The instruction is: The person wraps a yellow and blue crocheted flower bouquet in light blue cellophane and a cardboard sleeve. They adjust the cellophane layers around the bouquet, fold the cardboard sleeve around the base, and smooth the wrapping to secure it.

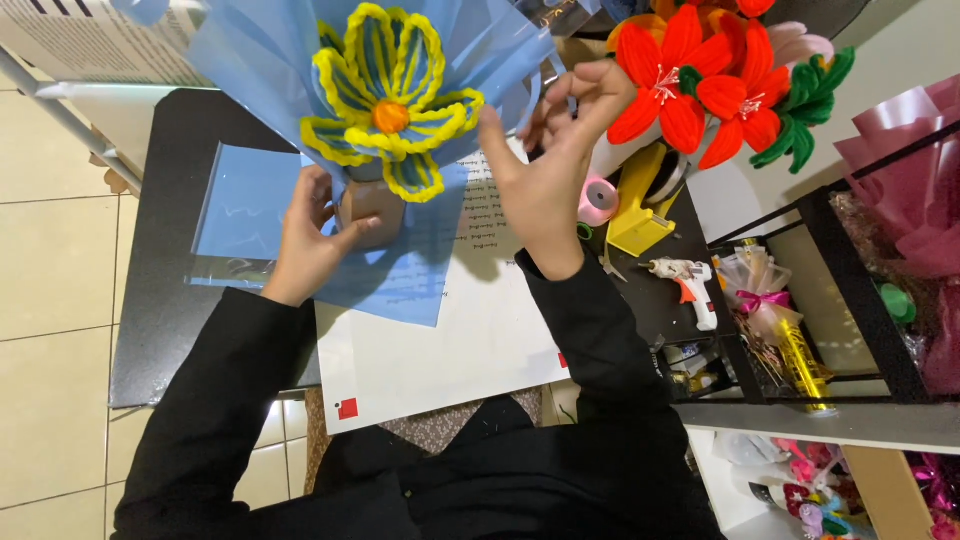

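A blue and yellow pipe-cleaner flower (388,105) with an orange centre stands up toward me, wrapped in light blue wrapping sheets (250,50). My left hand (318,235) grips the bunched base of the wrap below the flower. My right hand (550,160) is raised at the right edge of the blue wrap, fingers spread and touching the sheet's edge. Both arms wear black sleeves.
A black table (165,300) carries a loose blue sheet (245,205) and a white printed paper (460,340). To the right are red-orange pipe-cleaner flowers (700,85), a pink tape roll (598,198), a yellow tape dispenser (640,215), a glue gun (688,280) and a black rack (850,300) holding pink wrap.
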